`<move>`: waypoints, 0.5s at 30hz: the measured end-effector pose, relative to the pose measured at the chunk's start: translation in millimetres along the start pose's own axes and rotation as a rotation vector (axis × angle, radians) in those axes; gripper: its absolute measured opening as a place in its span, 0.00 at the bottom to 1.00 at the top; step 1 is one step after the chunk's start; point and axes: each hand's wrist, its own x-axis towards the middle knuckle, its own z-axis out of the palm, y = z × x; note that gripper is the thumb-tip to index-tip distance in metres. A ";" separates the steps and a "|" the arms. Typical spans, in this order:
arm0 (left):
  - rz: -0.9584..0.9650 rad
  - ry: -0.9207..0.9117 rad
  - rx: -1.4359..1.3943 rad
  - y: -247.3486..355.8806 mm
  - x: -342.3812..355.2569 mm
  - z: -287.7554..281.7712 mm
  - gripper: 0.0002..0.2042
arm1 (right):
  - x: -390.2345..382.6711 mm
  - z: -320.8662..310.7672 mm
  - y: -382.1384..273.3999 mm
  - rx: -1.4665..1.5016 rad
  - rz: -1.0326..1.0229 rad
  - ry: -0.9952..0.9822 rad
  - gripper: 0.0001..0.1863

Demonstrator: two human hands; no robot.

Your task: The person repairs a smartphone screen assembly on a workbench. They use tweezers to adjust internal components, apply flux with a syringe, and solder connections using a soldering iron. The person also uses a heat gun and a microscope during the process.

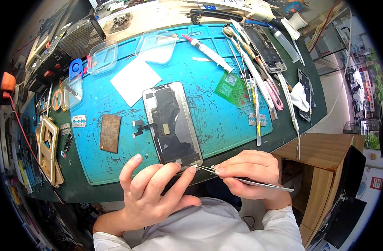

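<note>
A phone screen assembly [171,121] lies back side up on the blue work mat [218,136], its dark flex cable [142,128] sticking out to the left. My right hand [252,173] grips a pair of metal tweezers [262,183], whose tips reach the screen's lower edge. A small pale piece sits at those tips, too small to name. My left hand [156,192] has its fingers apart. Two of its fingertips rest by the screen's bottom edge, one of them right beside the tweezer tips. Left of the screen lies a brown rectangular plate [110,133].
A white square sheet [135,81] and clear plastic boxes [156,46] lie farther back. At the right are a syringe [208,54], a green stencil card [233,90], razor blades [257,120], several slim tools and an opened phone [264,48]. A wooden cabinet [315,150] stands right of the bench.
</note>
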 end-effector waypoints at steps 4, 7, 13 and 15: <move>-0.003 0.004 -0.006 0.0 -0.3 1.7 0.28 | -0.2 -0.2 -0.4 -0.004 0.005 -0.004 0.12; -0.003 0.005 -0.001 0.3 0.2 0.6 0.28 | -0.1 -0.2 -0.2 -0.007 -0.001 -0.004 0.13; -0.003 0.005 -0.005 0.0 -0.2 1.0 0.29 | -0.1 -0.4 0.1 -0.003 -0.004 -0.006 0.13; -0.002 0.004 -0.005 -0.1 -0.2 1.3 0.29 | 0.0 -0.6 -0.2 -0.003 -0.001 -0.008 0.13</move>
